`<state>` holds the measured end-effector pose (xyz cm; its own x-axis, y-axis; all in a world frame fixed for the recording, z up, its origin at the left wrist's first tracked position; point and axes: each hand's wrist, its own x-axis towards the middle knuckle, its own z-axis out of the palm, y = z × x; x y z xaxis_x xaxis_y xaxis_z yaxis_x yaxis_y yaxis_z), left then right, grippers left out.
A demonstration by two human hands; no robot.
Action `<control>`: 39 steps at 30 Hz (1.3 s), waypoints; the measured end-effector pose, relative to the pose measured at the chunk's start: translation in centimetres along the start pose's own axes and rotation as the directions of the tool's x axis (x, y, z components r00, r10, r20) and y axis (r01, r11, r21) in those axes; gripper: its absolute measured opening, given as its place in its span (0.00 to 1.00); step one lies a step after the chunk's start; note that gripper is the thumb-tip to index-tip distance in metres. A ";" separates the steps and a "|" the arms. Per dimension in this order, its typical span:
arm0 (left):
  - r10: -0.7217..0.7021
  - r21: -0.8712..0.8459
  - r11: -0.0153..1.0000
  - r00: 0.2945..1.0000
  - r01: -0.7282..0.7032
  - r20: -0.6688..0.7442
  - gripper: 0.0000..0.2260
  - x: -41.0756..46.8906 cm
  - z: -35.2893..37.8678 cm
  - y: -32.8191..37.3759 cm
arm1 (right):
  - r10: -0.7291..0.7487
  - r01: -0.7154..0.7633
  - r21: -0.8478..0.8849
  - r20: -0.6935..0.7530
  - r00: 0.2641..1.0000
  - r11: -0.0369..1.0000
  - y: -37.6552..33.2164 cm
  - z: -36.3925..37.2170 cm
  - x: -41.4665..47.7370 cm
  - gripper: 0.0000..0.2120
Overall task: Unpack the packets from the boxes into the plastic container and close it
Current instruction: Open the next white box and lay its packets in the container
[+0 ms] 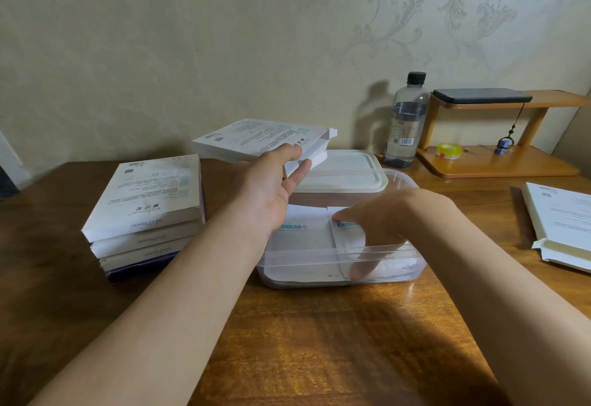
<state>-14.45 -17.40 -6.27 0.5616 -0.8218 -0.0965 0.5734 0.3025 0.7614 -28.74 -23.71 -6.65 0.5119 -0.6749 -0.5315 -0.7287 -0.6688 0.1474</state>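
Observation:
A clear plastic container (339, 255) sits mid-table with white packets (303, 236) lying inside. My right hand (383, 223) reaches down into it, its fingers on the packets at the right side. My left hand (275, 188) holds a white open-ended box (259, 140) in the air above the container's far left corner, thumb on top and fingers beneath. The container's white lid (345, 172) lies flat just behind it.
A stack of several white boxes (150, 210) stands at the left. Another open box (563, 223) lies at the right edge. Behind stand a water bottle (406, 124) and a wooden shelf (499, 162) with a phone (479, 96) and a tape roll (449, 151).

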 end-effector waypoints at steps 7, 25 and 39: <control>0.001 0.001 1.000 1.000 -0.001 0.003 0.19 -0.3 0.2 0.1 | -0.014 0.013 0.011 0.021 1.000 1.000 0.1 0.0 -0.1 0.51; -0.023 0.105 0.994 0.998 0.016 0.061 0.14 -0.2 0.4 -0.3 | 0.335 0.552 0.785 -0.619 0.710 0.281 -1.1 -1.5 -0.5 0.07; -0.217 0.084 0.975 0.963 0.206 0.161 0.04 -0.2 0.1 0.4 | 0.039 0.221 0.182 -0.846 0.532 0.958 -1.2 -0.9 -0.5 0.18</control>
<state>-14.41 -17.18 -5.93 0.3202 -0.9346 -0.1547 0.6247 0.0855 0.7762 -27.71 -22.87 -5.83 0.6289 -0.6485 0.4289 -0.6683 -0.7328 -0.1281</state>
